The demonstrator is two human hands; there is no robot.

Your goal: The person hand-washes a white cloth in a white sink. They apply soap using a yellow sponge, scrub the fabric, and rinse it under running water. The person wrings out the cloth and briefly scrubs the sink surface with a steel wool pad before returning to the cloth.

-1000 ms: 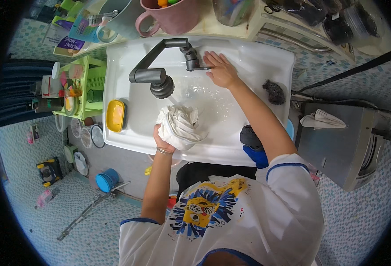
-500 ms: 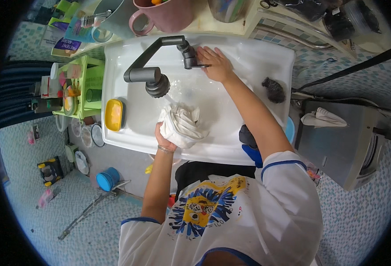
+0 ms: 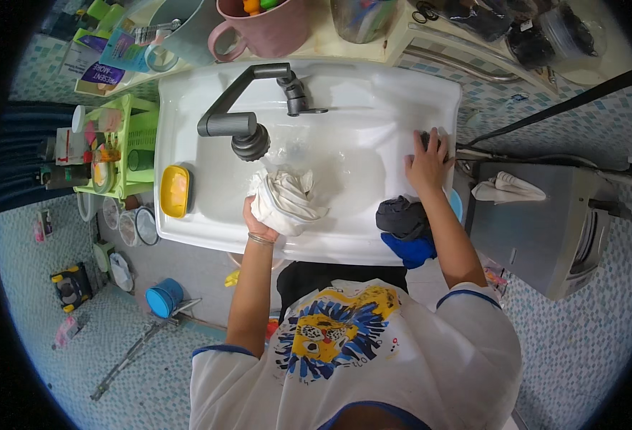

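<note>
My left hand holds a bunched white cloth from below, over the near left part of the white sink. The cloth lies just under the head of a dark grey faucet, and water glistens in the basin behind it. At the sink's right rim, my right hand reaches over a small black crumpled thing, with its fingers apart around it. The hand covers most of that thing, so its kind cannot be told. The faucet lever stands free of my hand.
A yellow soap dish sits on the left rim. Dark grey cloth and blue cloth lie at the near right corner. Behind the sink, a shelf carries a pink mug. A green rack stands at left, a grey machine at right.
My right hand has left the faucet lever and moved right and nearer, onto the black crumpled thing. My left hand still holds the white cloth under the faucet. The view has shifted slightly.
</note>
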